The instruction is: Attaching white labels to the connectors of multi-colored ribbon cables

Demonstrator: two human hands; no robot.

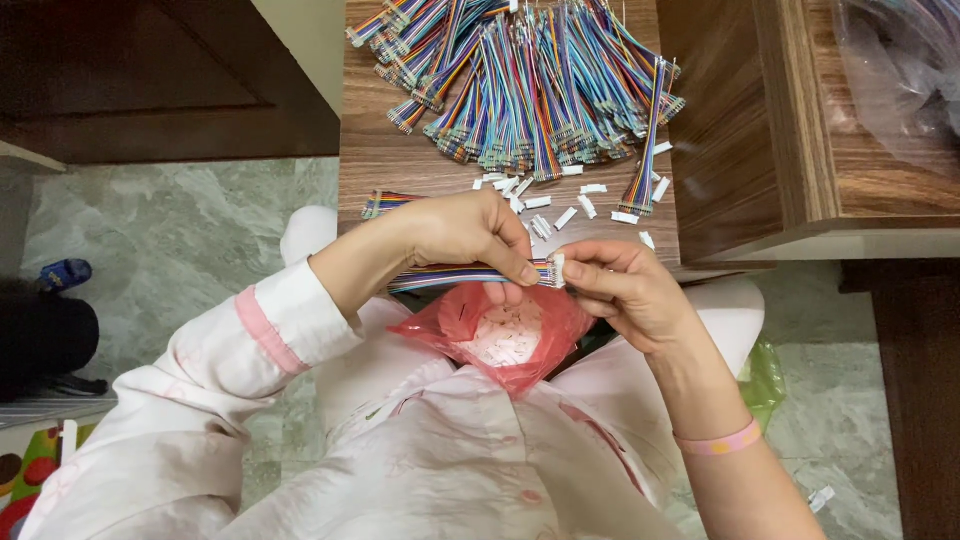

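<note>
Both arms reach forward from the body and meet in front of the chest. The left hand (470, 235) comes in from the left in a pale sleeve with a pink cuff, wrist bent, thumb and forefinger pinched together. The right hand (620, 290), forearm bare with a pink band at the wrist, faces it, fingertips pinched, almost touching the left.

This looks like a home used for piecework. A small wooden table (400, 160) stands on a grey-green marble-patterned floor (180, 240), with dark wooden furniture (150, 80) at 10 o'clock and a wooden cabinet (800, 120) at 2 o'clock. The person wears pale pink pyjama-like clothing (420, 460). A colourful play mat (30, 480) shows at 8 o'clock, a blue slipper (62, 272) at 9 o'clock.
</note>
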